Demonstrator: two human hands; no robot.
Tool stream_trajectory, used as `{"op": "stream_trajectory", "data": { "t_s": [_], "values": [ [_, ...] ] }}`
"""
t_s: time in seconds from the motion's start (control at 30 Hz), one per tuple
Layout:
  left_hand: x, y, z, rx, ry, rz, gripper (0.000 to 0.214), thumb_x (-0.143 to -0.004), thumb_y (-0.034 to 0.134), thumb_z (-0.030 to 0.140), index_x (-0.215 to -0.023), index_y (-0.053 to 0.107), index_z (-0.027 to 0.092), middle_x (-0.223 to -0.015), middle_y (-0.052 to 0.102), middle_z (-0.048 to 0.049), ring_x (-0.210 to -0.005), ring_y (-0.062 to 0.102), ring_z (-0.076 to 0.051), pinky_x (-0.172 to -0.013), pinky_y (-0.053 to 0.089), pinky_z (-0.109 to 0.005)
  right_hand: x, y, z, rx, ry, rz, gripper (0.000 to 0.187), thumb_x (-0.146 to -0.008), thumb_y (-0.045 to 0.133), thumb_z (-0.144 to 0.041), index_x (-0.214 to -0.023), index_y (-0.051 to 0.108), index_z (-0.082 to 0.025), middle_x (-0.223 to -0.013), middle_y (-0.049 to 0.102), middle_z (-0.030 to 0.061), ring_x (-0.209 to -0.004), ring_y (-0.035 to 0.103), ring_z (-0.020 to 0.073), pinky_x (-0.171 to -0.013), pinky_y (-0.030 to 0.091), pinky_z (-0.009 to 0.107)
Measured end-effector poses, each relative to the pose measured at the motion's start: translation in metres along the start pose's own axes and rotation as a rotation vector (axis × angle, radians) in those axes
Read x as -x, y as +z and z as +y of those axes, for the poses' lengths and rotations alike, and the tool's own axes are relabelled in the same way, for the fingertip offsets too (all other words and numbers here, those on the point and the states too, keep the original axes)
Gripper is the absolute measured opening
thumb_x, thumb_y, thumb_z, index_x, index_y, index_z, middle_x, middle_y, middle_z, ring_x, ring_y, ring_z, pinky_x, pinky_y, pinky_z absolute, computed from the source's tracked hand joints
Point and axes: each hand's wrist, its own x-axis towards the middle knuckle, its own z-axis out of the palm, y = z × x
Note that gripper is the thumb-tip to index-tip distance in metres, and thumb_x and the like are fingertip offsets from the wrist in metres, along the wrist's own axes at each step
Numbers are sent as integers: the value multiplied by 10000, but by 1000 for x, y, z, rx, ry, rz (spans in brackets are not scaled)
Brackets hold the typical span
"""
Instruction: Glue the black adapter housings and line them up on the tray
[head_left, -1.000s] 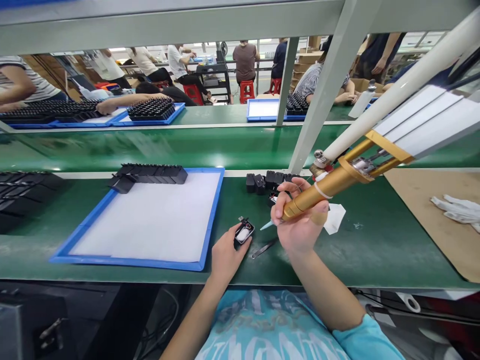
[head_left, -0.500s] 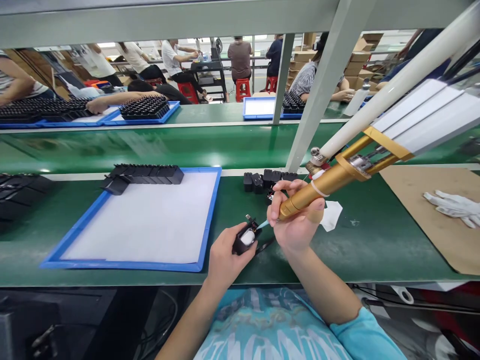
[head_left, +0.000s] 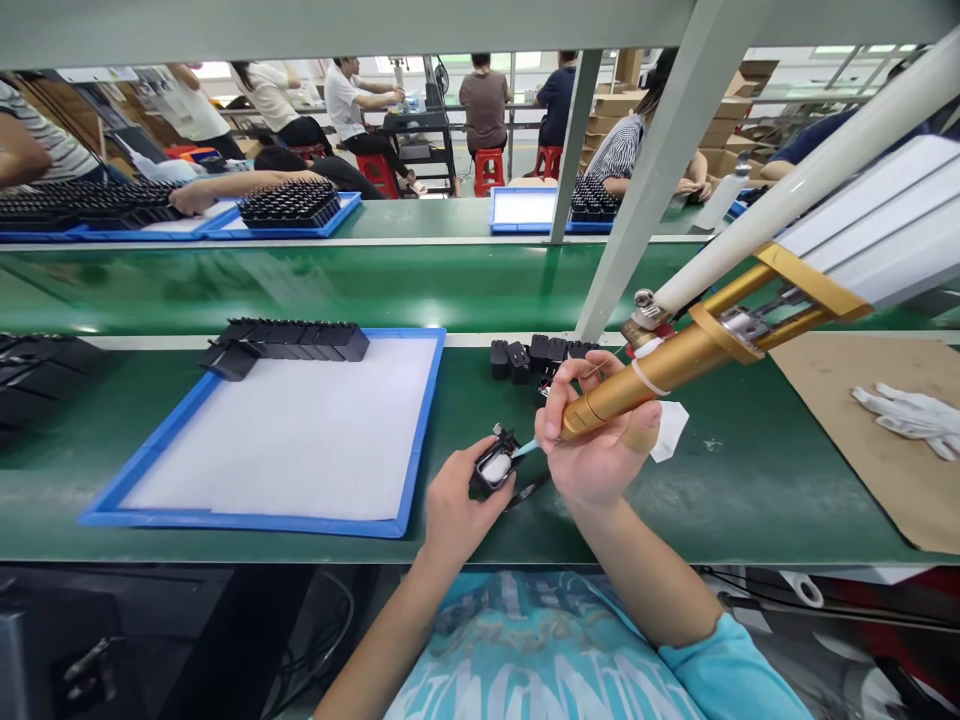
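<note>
My left hand (head_left: pixel 465 505) is closed around a small open black plastic adapter housing (head_left: pixel 493 478). A white block and a few small parts show inside it. In my right hand (head_left: pixel 596 440) lies a gold dispensing gun (head_left: pixel 637 395), tilted down to the left, with fingers and thumb around its front end. Its light-blue tapered tip (head_left: pixel 527 449) meets the right edge of the housing; whether it touches the parts inside I cannot tell. A dark strap-like piece (head_left: pixel 531 488) lies just right of the housing.
A blue-rimmed tray (head_left: pixel 424 430) with a row of black housings (head_left: pixel 300 340) stands left. More black housings (head_left: pixel 517 362) sit behind my right hand. White gloves (head_left: pixel 911 415) lie on cardboard (head_left: pixel 832 400). A grey post (head_left: pixel 637 190) rises ahead; people work across the bench.
The camera view has shifted slightly. The gold dispensing gun sits a little further right, and the adapter housing is turned slightly in my left hand. Both hands keep their hold.
</note>
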Motion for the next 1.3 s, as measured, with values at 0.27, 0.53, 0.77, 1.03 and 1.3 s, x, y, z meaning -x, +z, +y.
{"op": "stream_trajectory", "data": {
  "t_s": [0.27, 0.53, 0.77, 1.03, 1.3],
  "values": [
    [-4, 14, 7, 88, -56, -5, 395, -809, 666, 286, -1188, 568, 238, -1079, 699, -56, -897, 685, -189, -730, 569, -291, 2, 9, 3, -15, -2, -12, 443, -800, 480, -661, -1035, 526, -287, -872, 550, -18, -435, 465, 58, -312, 368, 196],
    [-10, 19, 14, 138, 100, 106, 394, -800, 689, 255, -1172, 567, 213, -1029, 709, -51, -899, 683, -178, -769, 558, -276, 5, 12, 2, -76, -16, -65, 355, -827, 512, -611, -929, 566, -275, -863, 569, -27, -433, 497, 60, -320, 384, 191],
    [-10, 19, 12, 112, 127, 96, 406, -804, 694, 272, -1181, 563, 200, -1027, 708, -58, -885, 684, -171, -756, 556, -264, 5, 9, 4, -128, -26, -77, 464, -795, 517, -644, -1070, 587, -278, -879, 575, -8, -443, 490, 66, -309, 379, 197],
    [-7, 7, -28, -89, -152, -81, 384, -847, 657, 337, -1205, 582, 220, -1033, 687, -65, -911, 664, -212, -805, 544, -351, -1, -4, 2, -65, -53, 1, 535, -772, 506, -692, -1099, 592, -278, -884, 567, -2, -450, 501, 75, -311, 377, 212],
    [17, -15, -33, 27, -345, -289, 795, -807, 692, 414, -1460, 268, 253, -1141, 628, -86, -835, 648, -182, -757, 571, -357, -9, -22, -2, -13, -83, 53, 507, -784, 499, -666, -1070, 608, -261, -863, 559, -5, -426, 484, 72, -289, 348, 213]
  ]
}}
